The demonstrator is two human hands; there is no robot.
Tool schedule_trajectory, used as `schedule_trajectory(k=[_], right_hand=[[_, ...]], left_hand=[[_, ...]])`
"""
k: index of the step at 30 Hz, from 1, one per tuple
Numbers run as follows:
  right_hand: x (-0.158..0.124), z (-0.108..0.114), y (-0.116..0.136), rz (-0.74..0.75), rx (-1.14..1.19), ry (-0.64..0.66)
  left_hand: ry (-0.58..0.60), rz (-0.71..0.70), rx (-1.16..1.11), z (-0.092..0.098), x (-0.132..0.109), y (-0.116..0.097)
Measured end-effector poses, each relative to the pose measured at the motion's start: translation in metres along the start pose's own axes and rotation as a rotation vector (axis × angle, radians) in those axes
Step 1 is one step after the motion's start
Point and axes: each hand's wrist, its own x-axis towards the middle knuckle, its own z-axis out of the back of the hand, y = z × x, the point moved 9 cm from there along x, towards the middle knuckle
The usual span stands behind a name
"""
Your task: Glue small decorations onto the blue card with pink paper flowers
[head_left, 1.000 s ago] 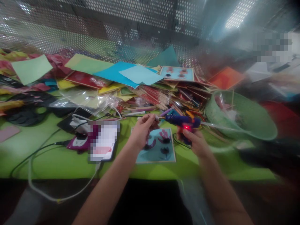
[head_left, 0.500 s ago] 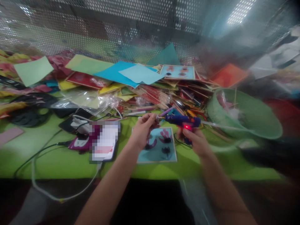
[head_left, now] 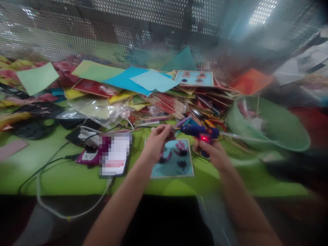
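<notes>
My right hand (head_left: 211,150) is wrapped round the handle of a blue glue gun (head_left: 194,131) with a lit red light. A long translucent glue stick (head_left: 238,137) sticks out of its back end, and its nozzle points left. Close to the nozzle tip, my left hand (head_left: 160,140) is pinched; what its fingers hold is too small and blurred to name. Below both hands lies a light-blue picture card (head_left: 172,171) with a pale border, bearing purple and black shapes. My left hand and wrist cover its upper left part.
A phone (head_left: 116,153) on a white cable lies left, beside a purple power strip (head_left: 88,155). A green basket (head_left: 276,136) stands right. Coloured paper sheets (head_left: 128,78), wooden sticks (head_left: 166,105) and plastic bags (head_left: 102,111) pile along the back of the green table (head_left: 77,184), before a perforated metal panel (head_left: 102,30).
Both hands and the glue gun stay in nearly the same place, nozzle still by the left fingers. The view has shifted very slightly.
</notes>
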Motion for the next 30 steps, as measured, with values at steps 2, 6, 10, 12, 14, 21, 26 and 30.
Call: schedule_trajectory(k=[2,6,10,12,14,21,26,30], right_hand=[[0.0003,0.0,0.0003,0.004,0.001,-0.003],[0.0002,-0.0002,-0.0031,-0.003,0.023,0.012],[-0.0003,0.0019,-0.0082,-0.005,0.002,0.027],[-0.0005,0.003,-0.0094,-0.005,-0.015,0.022],[-0.0005,0.0031,-0.0088,-0.007,-0.015,0.011],[0.0002,0.0008,-0.0035,-0.001,0.002,-0.011],[0.0005,0.0021,-0.0063,-0.003,-0.002,-0.001],[0.0003,0.0037,-0.0087,-0.019,-0.021,0.003]], left_hand=[[0.0,0.0,0.008,0.0006,0.0001,0.0004],[-0.004,0.0,0.0,0.0006,-0.0004,-0.0005],[-0.015,0.004,-0.019,-0.0012,-0.0011,-0.0023],[-0.022,-0.001,-0.025,-0.0016,-0.0011,-0.0033],[-0.027,-0.006,-0.029,-0.0015,-0.0009,-0.0037],[-0.004,-0.019,0.036,-0.0011,-0.0017,-0.004],[-0.017,-0.023,0.051,0.002,-0.0012,-0.004],[-0.025,-0.018,0.017,0.0033,0.0002,-0.0027]])
